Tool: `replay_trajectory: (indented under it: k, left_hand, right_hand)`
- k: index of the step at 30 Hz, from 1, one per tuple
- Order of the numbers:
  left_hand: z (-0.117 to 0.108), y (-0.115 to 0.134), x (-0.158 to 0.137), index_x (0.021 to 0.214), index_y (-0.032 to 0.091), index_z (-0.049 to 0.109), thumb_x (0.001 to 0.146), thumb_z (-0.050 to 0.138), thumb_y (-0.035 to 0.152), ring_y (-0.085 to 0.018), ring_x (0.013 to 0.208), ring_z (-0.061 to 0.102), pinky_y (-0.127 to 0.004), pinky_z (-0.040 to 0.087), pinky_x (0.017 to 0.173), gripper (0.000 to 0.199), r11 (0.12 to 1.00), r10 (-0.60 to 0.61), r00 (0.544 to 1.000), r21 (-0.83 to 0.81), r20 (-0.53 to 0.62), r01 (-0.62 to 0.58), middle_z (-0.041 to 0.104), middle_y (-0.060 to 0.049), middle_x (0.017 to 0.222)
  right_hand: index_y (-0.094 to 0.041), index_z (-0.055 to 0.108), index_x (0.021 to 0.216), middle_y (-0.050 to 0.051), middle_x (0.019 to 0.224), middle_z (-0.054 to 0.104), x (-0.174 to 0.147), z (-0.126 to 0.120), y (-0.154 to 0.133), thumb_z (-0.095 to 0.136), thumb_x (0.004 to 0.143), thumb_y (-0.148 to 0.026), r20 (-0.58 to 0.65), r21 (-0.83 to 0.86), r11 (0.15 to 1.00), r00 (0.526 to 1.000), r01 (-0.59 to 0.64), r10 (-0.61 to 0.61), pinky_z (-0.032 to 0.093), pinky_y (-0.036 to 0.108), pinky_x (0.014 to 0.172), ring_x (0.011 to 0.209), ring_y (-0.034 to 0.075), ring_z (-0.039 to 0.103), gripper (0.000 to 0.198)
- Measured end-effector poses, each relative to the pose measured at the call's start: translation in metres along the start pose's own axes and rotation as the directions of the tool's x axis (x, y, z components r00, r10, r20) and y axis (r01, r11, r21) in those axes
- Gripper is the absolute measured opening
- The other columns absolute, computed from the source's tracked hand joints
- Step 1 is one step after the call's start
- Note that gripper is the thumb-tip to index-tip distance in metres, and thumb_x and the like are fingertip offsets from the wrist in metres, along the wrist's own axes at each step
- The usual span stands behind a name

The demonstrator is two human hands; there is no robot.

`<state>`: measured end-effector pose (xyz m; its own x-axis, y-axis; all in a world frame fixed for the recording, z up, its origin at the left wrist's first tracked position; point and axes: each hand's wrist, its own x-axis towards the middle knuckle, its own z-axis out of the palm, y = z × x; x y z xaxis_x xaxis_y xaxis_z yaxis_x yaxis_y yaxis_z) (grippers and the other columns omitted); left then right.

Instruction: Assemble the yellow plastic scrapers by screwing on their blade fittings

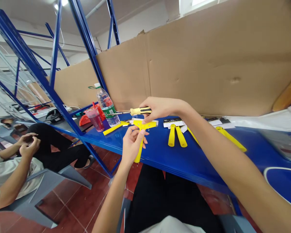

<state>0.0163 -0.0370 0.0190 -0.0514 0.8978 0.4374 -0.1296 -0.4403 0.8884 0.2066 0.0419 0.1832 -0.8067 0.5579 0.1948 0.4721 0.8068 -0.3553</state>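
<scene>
Over the front edge of a blue table (160, 155), a yellow T-shaped tool (149, 125) stands head up in the left hand (131, 145), its handle slanting down past the table's edge. The left thumb presses the front of the tool just below its head, the other fingers curling behind it. The right hand (157, 108) arches above, fingers bent around a yellow-and-black screwdriver (138, 111) held sideways, its shaft pointing left (away from the tool's screws); a fingertip meets the tool's head, though whether it presses I cannot tell. To the left stand a plastic bottle (108, 110) with a green label and a reddish cup (95, 119). Right of the hands, two yellow handles (181, 137) lie side by side, touching or nearly so at the far end.
</scene>
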Motion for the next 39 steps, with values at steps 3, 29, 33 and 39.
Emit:
replay_trajectory:
  k: [3, 29, 33, 39]
  left_hand:
    - [-0.005, -0.008, 0.001, 0.130, 0.022, 0.067, 0.083, 0.099, 0.049, -0.020, 0.083, 0.079, -0.024, 0.061, 0.055, 0.063, 0.987, 0.046, 0.998, 0.150, 0.033, -0.051, 0.081, -0.009, 0.111]
    - [-0.035, -0.010, 0.003, 0.147, 0.023, 0.064, 0.112, 0.047, 0.016, -0.005, 0.035, 0.011, -0.011, 0.004, 0.026, 0.040, 0.510, -0.312, 0.866, -0.700, 0.390, 0.499, 0.033, 0.009, 0.064]
    - [-0.027, -0.006, 0.005, 0.134, 0.020, 0.070, 0.116, 0.044, 0.024, -0.006, 0.035, 0.019, -0.013, 0.013, 0.027, 0.031, 0.571, -0.318, 0.855, -0.637, 0.409, 0.517, 0.036, 0.008, 0.065]
    - [-0.018, 0.000, 0.012, 0.111, 0.014, 0.075, 0.116, 0.058, 0.049, -0.008, 0.046, 0.044, -0.018, 0.040, 0.039, 0.040, 0.782, -0.305, 0.897, -0.453, 0.320, 0.428, 0.052, 0.002, 0.070]
  right_hand:
    - [-0.021, 0.059, 0.076, -0.002, 0.070, 0.060, -0.006, -0.005, 0.000, 0.088, 0.085, -0.033, -0.023, 0.028, 0.999, 0.999, -0.044, 0.044, 0.032, 0.033, 0.058, 0.063, 0.014, 0.049, 0.032]
    - [-0.021, 0.080, 0.100, 0.004, 0.100, 0.078, 0.002, 0.009, 0.011, 0.094, 0.082, -0.045, -0.114, 0.342, 0.932, 0.990, 0.120, -0.085, 0.048, 0.035, 0.078, 0.090, 0.021, 0.066, 0.033]
    - [-0.021, 0.072, 0.084, 0.000, 0.085, 0.069, 0.003, 0.009, 0.011, 0.096, 0.082, -0.043, -0.128, 0.288, 0.948, 0.987, 0.131, -0.097, 0.041, 0.034, 0.071, 0.079, 0.017, 0.057, 0.033]
    - [-0.021, 0.069, 0.083, 0.001, 0.084, 0.068, -0.010, -0.009, 0.009, 0.094, 0.086, -0.040, -0.228, 0.196, 0.975, 0.972, 0.104, -0.057, 0.040, 0.035, 0.071, 0.080, 0.018, 0.056, 0.032]
